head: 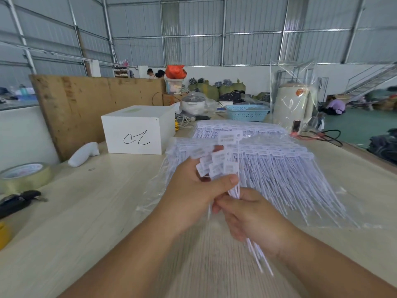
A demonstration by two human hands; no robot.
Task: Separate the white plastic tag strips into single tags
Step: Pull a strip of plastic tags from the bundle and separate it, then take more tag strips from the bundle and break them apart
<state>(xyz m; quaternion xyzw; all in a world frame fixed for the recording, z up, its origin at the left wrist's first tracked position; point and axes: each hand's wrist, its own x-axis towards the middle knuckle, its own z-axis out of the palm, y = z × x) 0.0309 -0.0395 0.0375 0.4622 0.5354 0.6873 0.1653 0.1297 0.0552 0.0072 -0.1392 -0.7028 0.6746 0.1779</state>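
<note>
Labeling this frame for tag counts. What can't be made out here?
Head view only:
- Count of tags in the left hand: heads overlap, motion-blurred.
- Print on the held tags: too blurred.
- Tails inside the right hand: hidden by fingers.
- Number of strips in the pile: stacked under clear plastic.
- Yellow object: cut off by left edge.

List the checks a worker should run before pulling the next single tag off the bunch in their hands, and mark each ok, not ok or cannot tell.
1. Left hand grips the tag heads: ok.
2. Right hand holds the tag tails: ok.
3. One tag stands above the bunch, ready to pull: ok.
4. That tag already snapped free: cannot tell.
5. Pile of strips beside the hands on the table: ok.
6. Place set for finished single tags: cannot tell.
</note>
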